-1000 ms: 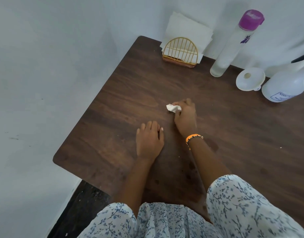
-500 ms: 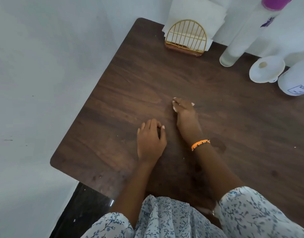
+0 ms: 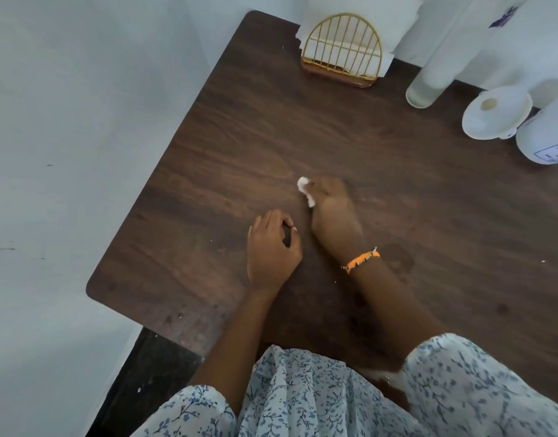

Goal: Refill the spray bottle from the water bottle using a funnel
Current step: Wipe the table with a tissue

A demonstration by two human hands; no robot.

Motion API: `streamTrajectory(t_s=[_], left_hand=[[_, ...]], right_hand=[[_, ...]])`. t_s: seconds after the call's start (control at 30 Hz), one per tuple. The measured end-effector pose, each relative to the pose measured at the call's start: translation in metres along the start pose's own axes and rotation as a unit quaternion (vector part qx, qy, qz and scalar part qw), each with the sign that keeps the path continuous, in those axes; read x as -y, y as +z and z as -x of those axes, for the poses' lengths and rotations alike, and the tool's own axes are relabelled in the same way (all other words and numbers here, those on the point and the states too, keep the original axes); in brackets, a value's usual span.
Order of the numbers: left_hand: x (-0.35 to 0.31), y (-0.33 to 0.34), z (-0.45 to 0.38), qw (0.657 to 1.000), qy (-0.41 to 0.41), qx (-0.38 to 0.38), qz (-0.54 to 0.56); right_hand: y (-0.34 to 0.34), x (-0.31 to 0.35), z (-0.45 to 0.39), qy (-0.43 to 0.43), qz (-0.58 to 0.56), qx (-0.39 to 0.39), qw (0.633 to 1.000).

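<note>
Table (image 3: 302,127) of dark wood fills most of the view, its near-left corner rounded, with pale wall around its left and far sides. Floral sleeves (image 3: 460,389) cross the bottom edge at 6 o'clock. At 1 o'clock, against the wall, the water bottle (image 3: 435,67) stands tall and clear, its top out of frame. At 3 o'clock from it the spray bottle (image 3: 545,137) shows only its white lower body with a label, cut by the right edge. The funnel (image 3: 495,113) sits wide-mouth up between the two, touching or nearly touching the spray bottle. At 12 o'clock a gold wire napkin holder (image 3: 342,48) keeps a stack of white napkins upright.

Near the table's middle, the right hand (image 3: 332,209), an orange bracelet (image 3: 361,260) at its wrist, has its fingers curled round a small crumpled tissue (image 3: 306,192), pressing it to the wood; the hand is motion-blurred. At 8 o'clock from it the left hand (image 3: 271,247) rests on the table, fingers loosely curled with nothing in them.

The step in hand looks like wiping the tabletop, which suggests the pouring is over or a spill is being cleared; how full the spray bottle is cannot be told. To do it well, the wad should be kept flat under the fingertips and drawn in overlapping strokes, taking in the faint darker patch at 4 o'clock from the right wrist. The left hand serves best planted as a brace. A fresh napkin is probably wiser than this small wad.
</note>
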State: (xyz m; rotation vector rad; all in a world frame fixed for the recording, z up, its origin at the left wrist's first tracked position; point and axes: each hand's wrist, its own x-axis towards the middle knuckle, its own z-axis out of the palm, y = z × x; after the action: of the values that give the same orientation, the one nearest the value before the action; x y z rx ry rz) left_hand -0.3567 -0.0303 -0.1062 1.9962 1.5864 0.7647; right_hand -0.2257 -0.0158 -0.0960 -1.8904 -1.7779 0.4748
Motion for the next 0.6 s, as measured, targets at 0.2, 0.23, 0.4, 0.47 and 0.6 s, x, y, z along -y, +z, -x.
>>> streamTrajectory(t_s=[0.2, 0.23, 0.4, 0.47, 0.6], left_hand=[[0.000, -0.004, 0.000, 0.999, -0.008, -0.002, 0.038], [0.000, -0.004, 0.000, 0.999, -0.013, 0.001, 0.039], [0.001, -0.003, 0.000, 0.995, -0.037, -0.001, 0.094], [0.002, -0.005, -0.001, 0.987, -0.057, -0.018, 0.152], [0.001, -0.008, -0.002, 0.973, -0.068, -0.044, 0.216]], right_hand=[[-0.031, -0.027, 0.035, -0.027, -0.049, 0.037, 0.998], [-0.041, -0.034, 0.028, 0.029, -0.052, -0.003, 0.998], [-0.030, -0.034, -0.035, 0.107, 0.003, -0.060, 0.992], [-0.007, -0.013, -0.032, 0.008, 0.010, 0.012, 1.000], [0.005, 0.008, 0.019, -0.158, 0.052, 0.065, 0.984]])
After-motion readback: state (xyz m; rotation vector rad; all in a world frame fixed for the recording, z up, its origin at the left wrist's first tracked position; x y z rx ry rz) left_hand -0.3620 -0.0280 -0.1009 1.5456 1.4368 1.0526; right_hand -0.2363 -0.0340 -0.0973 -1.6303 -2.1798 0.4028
